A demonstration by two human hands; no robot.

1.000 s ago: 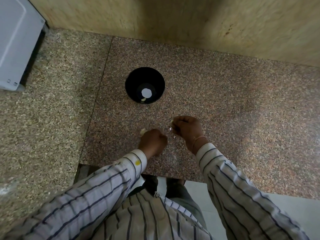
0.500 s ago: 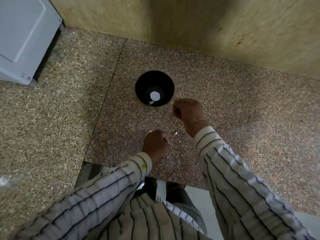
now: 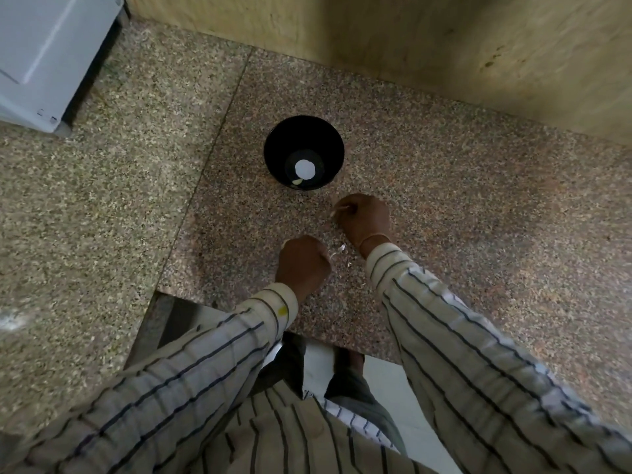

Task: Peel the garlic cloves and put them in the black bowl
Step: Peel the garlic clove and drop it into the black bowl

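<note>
Garlic piece (image 3: 342,208) sits pinched in my curled right hand (image 3: 364,218) near the black bowl (image 3: 284,148); my left hand (image 3: 302,265) is fisted, holding what I cannot tell.

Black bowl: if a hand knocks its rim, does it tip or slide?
Probably tippy: the black bowl tapers from a wide rim to a small base. Likely light, since only one garlic clove lies inside. On the polished granite counter a low push would more likely slide it. The right hand, pinching a pale garlic scrap, is nearby.
</note>
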